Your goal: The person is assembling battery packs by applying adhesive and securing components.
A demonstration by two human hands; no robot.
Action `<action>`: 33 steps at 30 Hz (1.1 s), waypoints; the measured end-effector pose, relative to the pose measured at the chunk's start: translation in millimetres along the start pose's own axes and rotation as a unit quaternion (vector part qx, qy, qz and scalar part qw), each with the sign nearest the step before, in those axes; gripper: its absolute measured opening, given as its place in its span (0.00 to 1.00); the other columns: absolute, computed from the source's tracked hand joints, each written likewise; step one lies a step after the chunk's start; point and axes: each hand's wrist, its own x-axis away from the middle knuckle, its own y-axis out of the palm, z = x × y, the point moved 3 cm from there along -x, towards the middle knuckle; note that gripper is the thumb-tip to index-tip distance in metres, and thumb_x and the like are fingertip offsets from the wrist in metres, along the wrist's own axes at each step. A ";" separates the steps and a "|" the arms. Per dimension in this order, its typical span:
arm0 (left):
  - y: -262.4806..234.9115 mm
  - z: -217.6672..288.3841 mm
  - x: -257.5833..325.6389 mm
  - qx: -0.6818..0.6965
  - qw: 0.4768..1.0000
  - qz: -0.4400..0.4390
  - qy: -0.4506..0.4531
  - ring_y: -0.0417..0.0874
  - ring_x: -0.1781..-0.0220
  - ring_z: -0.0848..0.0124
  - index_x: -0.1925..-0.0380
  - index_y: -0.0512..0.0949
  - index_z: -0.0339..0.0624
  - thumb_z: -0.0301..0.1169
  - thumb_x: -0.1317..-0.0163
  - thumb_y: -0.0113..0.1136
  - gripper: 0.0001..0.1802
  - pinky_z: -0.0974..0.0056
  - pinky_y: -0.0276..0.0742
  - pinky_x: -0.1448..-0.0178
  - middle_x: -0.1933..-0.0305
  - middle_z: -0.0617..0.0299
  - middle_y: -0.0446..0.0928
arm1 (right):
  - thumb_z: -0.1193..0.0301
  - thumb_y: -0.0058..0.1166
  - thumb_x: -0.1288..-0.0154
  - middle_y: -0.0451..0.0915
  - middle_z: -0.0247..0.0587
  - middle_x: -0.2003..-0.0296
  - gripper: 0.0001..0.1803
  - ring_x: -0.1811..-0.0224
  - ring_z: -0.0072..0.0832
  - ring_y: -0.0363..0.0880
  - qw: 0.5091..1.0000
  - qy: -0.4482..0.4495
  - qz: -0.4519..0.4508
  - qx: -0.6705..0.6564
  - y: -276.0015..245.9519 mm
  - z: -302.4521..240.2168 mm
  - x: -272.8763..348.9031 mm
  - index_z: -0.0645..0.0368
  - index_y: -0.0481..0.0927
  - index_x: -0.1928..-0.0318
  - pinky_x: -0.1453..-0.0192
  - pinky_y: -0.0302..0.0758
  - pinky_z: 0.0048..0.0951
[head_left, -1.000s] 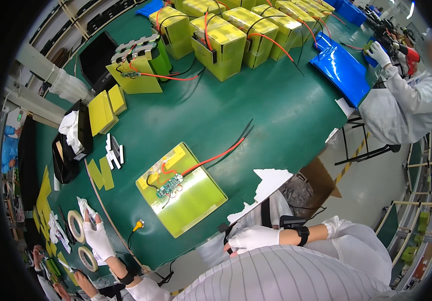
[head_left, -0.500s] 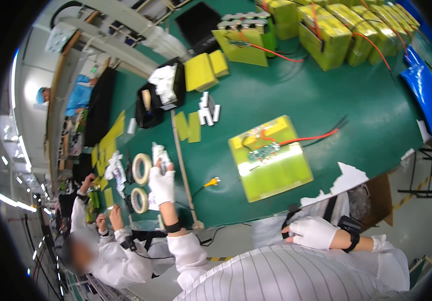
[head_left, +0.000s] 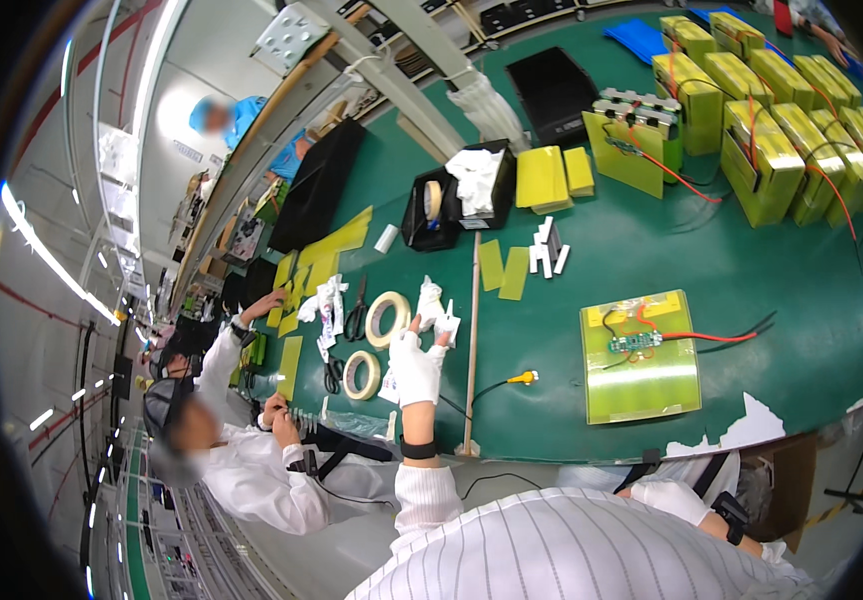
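Note:
My left hand (head_left: 416,362), in a white glove with a black wrist strap, lies on the green table (head_left: 551,300) with its fingers spread. Its fingertips touch a crumpled white glove (head_left: 431,300), and two rolls of pale tape (head_left: 388,318) (head_left: 361,373) lie just to its left. My right hand (head_left: 676,497), also gloved, is curled below the near table edge against my striped coat, with nothing visible in it. A flat yellow-green battery pack (head_left: 639,358) with a small circuit board and red and black wires (head_left: 721,335) lies on the table above it.
A long wooden stick (head_left: 471,340) and a yellow-tipped cable (head_left: 521,378) lie between hand and pack. Scissors (head_left: 356,308), yellow sheets (head_left: 514,272) and a black bin (head_left: 451,205) lie beyond. Several yellow-green packs (head_left: 771,150) stand far right. A person in white (head_left: 251,470) works at my left.
The view has swung left, bringing the neighbouring person and tape rolls to the middle. My left hand stays by the tape rolls. My right hand has dropped toward my body.

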 end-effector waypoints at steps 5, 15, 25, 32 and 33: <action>-35.9 -95.1 11.8 0.073 0.985 0.069 -0.137 0.84 0.60 0.59 0.54 0.82 0.40 0.29 0.43 0.66 0.15 0.60 0.78 0.52 0.61 0.54 0.80 | 0.59 0.56 0.35 0.83 0.41 0.69 0.14 0.62 0.40 0.83 0.997 -0.050 -0.012 0.061 -3.5 -7.6 -3.0 0.56 0.82 0.57 0.59 0.78 0.39; -37.1 -173.0 24.0 -0.164 0.974 -0.065 -0.143 0.82 0.49 0.55 0.58 0.84 0.42 0.28 0.55 0.73 0.20 0.57 0.77 0.45 0.52 0.52 0.81 | 0.58 0.56 0.35 0.83 0.42 0.69 0.15 0.64 0.41 0.83 0.998 -0.053 0.015 0.027 1.8 -21.9 1.7 0.55 0.82 0.56 0.59 0.79 0.38; -30.1 -182.5 31.6 -0.167 0.968 -0.010 -0.185 0.85 0.59 0.51 0.66 0.84 0.42 0.26 0.51 0.68 0.10 0.55 0.78 0.50 0.63 0.48 0.83 | 0.60 0.57 0.37 0.84 0.41 0.67 0.14 0.63 0.41 0.83 0.992 -0.020 -0.022 0.123 8.0 -27.7 -0.5 0.53 0.83 0.55 0.58 0.79 0.38; -54.5 -187.6 56.5 0.024 0.966 0.126 -0.224 0.85 0.62 0.60 0.62 0.78 0.37 0.22 0.46 0.66 0.11 0.60 0.78 0.55 0.65 0.51 0.83 | 0.60 0.57 0.37 0.84 0.44 0.67 0.14 0.63 0.42 0.83 0.991 -0.012 -0.035 0.132 6.7 -35.5 -0.7 0.53 0.84 0.56 0.58 0.79 0.39; -63.0 -182.4 59.9 0.129 0.951 0.168 -0.224 0.84 0.62 0.62 0.62 0.77 0.36 0.20 0.45 0.65 0.11 0.60 0.78 0.55 0.64 0.51 0.82 | 0.60 0.57 0.37 0.84 0.44 0.67 0.14 0.63 0.42 0.83 0.992 -0.016 -0.036 0.121 6.9 -35.5 -1.5 0.53 0.84 0.56 0.58 0.78 0.39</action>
